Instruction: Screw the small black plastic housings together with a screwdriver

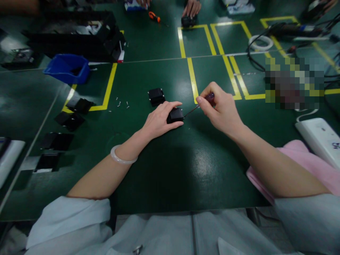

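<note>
The left hand (158,119) has its grip around a small, black, box-shaped part (176,115), which sits on the shiny green tabletop (170,170) in front of the person. The right hand (223,109) has its grip around a thin metal screwdriver with a dark red handle (210,97). Its tip points at the right side of the black part, but I cannot tell if they touch. Just behind the left hand is another black box-shaped part (156,95). Tiny silver screws (119,104) lie to the left. Farther left is a blue plastic bin (83,74). A soft pink cloth (302,156) lies by the right arm.
</note>
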Demonstrator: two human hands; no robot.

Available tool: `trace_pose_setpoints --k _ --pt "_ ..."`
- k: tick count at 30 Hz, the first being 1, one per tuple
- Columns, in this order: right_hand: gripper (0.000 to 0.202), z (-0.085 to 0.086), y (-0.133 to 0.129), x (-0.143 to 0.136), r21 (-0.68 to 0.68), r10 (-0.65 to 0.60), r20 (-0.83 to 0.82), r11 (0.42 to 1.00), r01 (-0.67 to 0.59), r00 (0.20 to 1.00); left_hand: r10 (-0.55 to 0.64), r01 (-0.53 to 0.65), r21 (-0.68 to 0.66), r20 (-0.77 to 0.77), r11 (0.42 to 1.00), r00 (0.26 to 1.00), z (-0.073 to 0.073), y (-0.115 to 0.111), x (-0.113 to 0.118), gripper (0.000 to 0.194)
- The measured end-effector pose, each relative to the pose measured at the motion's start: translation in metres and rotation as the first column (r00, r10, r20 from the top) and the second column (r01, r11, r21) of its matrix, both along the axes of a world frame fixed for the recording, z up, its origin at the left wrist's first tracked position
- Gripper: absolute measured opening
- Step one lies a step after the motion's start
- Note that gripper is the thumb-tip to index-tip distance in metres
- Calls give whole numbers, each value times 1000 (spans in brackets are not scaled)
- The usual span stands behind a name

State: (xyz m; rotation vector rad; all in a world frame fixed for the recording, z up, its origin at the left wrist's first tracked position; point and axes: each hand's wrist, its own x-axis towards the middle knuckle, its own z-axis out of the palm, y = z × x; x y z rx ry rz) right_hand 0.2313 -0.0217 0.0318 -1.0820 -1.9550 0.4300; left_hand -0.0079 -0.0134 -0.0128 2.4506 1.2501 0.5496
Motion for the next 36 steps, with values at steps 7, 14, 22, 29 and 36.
trace_pose_setpoints --k 7,14,22,29,36 --pt "17 5 -2 -1 -41 1 30 999 0 1000 25 -25 -9 -19 1000 1000 2 -2 3 53" --pt "5 9 -5 -2 -75 6 78 997 0 997 28 -27 25 -54 999 998 6 -3 7 42" --pt "10 13 -5 1 -73 25 181 997 -12 983 -3 12 56 -167 998 986 11 -2 4 44" --pt "13 17 -4 3 -40 53 240 998 -45 969 -35 50 65 -226 997 974 12 -1 3 42" --pt "16 19 -8 3 -1 -34 350 999 37 936 -39 51 50 -206 997 978 13 -2 3 41"
